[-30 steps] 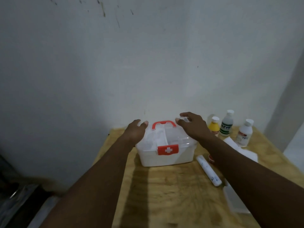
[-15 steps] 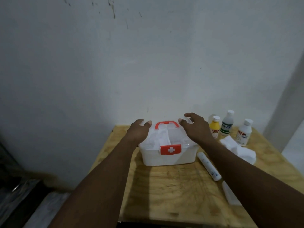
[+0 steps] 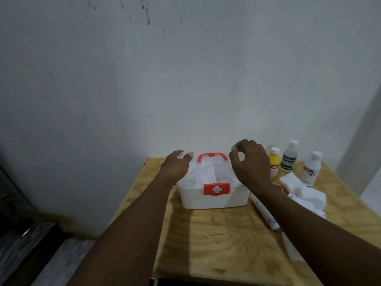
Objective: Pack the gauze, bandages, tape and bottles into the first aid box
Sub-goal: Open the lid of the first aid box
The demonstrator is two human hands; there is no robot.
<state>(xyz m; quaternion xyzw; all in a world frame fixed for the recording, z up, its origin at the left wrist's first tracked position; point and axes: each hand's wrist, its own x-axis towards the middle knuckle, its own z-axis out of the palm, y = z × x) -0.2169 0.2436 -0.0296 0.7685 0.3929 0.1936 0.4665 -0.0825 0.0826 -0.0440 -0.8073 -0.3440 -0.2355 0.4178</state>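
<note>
A white first aid box (image 3: 214, 198) with a clear lid, a red handle and a red cross latch stands closed on the wooden table (image 3: 216, 240). My left hand (image 3: 176, 165) rests on the lid's left side. My right hand (image 3: 250, 162) hovers over the lid's right back corner with fingers curled and nothing in them. To the right stand a yellow bottle (image 3: 274, 162), a green-labelled bottle (image 3: 289, 156) and a white bottle (image 3: 310, 169). White gauze (image 3: 303, 190) lies in front of them. A rolled bandage (image 3: 265, 212) lies beside the box.
A flat white packet (image 3: 291, 249) lies near the table's right front, partly under my right forearm. A small red-rimmed item (image 3: 278, 187) peeks out beside my right wrist. A bare wall stands directly behind the table. Dark floor lies to the left.
My right hand has lifted off the lid's right side and curled its fingers. My left hand stays on the lid. The camera view has tilted slightly.
</note>
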